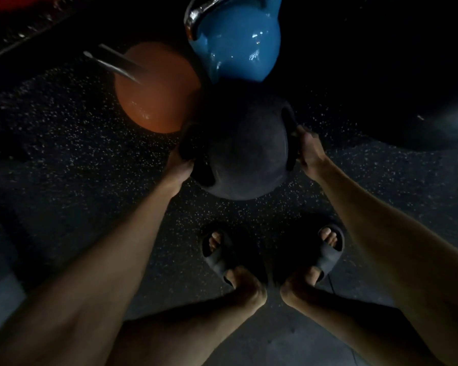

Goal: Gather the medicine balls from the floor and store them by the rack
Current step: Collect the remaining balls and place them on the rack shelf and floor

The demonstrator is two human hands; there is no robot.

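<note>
Head view, looking straight down: the dark medicine ball (236,143) is gripped at both sides, the left hand (180,162) curled round its left handle and the right hand (306,151) closed on the right one. Whether it touches the speckled floor (72,133) is hard to tell. Just beyond sit an orange kettlebell (156,101) and a blue kettlebell (238,46).

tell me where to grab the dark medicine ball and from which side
Grip the dark medicine ball by its two recessed side handles, one hand from each side, as the left hand and right hand do here. The round body offers no other hold, and the handles sit opposite each other, which should keep the weight balanced.
</note>
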